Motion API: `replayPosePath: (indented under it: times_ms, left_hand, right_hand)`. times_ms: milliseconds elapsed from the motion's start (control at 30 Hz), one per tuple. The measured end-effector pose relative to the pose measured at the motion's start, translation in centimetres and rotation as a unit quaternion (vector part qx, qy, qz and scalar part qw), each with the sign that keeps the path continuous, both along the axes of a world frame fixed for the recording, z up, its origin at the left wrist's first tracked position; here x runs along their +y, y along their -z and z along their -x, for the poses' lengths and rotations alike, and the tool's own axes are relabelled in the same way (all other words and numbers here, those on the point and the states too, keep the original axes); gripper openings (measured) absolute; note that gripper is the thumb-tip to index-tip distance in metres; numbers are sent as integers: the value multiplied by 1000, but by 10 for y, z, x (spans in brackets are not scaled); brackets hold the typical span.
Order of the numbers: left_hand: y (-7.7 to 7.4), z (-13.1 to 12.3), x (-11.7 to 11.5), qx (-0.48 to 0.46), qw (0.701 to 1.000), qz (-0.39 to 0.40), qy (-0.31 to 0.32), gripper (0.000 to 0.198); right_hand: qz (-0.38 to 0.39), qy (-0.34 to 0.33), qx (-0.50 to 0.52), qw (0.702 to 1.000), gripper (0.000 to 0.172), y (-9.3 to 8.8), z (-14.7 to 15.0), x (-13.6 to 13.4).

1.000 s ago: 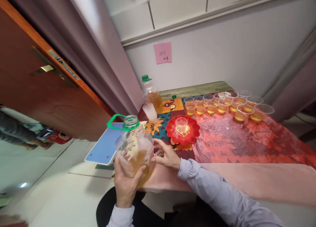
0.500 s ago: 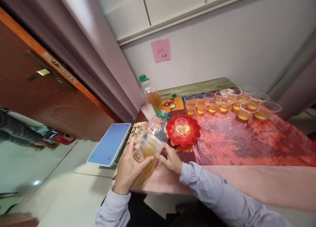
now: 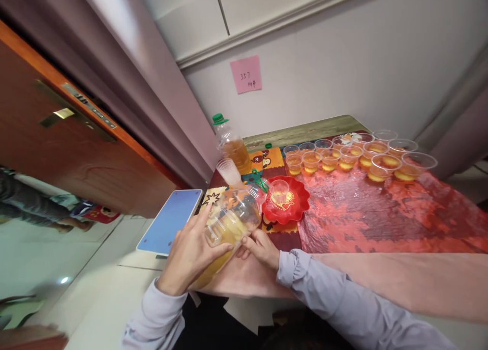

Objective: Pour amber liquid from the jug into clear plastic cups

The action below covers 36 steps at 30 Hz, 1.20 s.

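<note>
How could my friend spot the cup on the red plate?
On the table, just beyond the right hand, lies a red, wavy-edged plate. Look for the clear cup on it: it stands alone, while other cups crowd together at right and a cup stack sits at left.

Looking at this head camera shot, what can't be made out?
In the head view:
Palm of the left hand: turned away from the camera.
Whether the mouth of the tilted bottle touches the cup on the red dish: blurred clear plastic.
Lower writing on the pink note: too small.
Other person: upper body cut off by left edge.
</note>
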<state>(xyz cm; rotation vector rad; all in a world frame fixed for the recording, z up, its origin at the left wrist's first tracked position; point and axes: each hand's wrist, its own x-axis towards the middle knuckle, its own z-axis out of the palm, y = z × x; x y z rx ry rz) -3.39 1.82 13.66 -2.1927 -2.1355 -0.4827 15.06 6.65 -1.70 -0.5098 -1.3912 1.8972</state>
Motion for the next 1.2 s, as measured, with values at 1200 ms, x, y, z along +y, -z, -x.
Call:
replayPosePath:
  times_ms: [1200]
  left_hand:
    - [-62,-53,27,94,974,200,-53,101]
  right_hand:
    - [122,-18,84,989,84,-9,3,4]
